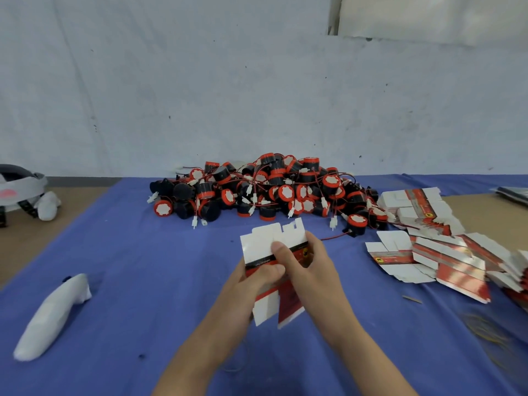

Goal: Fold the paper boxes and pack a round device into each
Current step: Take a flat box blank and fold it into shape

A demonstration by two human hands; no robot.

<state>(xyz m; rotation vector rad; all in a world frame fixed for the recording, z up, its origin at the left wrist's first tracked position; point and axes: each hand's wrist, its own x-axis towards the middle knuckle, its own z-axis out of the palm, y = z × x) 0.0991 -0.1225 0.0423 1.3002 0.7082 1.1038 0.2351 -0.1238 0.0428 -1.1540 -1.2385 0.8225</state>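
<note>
Item in hand: one paper box (264, 242), red, black and white, held above the middle of the blue cloth (137, 252), its end flaps sticking out top and bottom.
Box condition: close to flat; whether the sleeve has begun to open cannot be told.
Left hand (255, 281): grips the box's left side, fingers curled onto its front.
Right hand (310, 262): grips the right side, thumb pressed on the front panel, the other fingers wrapped behind.
Round devices (265, 190): a large loose heap, black bodies with red rims and trailing wires, at the far edge of the cloth, well apart from the hands; one lies just in front of the heap on the right.
Flat box blanks (445, 255): fanned, overlapping stacks to the right, none folded.
Finished boxes: none visible anywhere in view.
Progress, as judged: early; this box needs squaring up, one end closed, a device put in and the other end tucked, and the heap and stacks suggest many repeats remain.
Other: a white wrapped object (54, 312) lies on the cloth at left.
</note>
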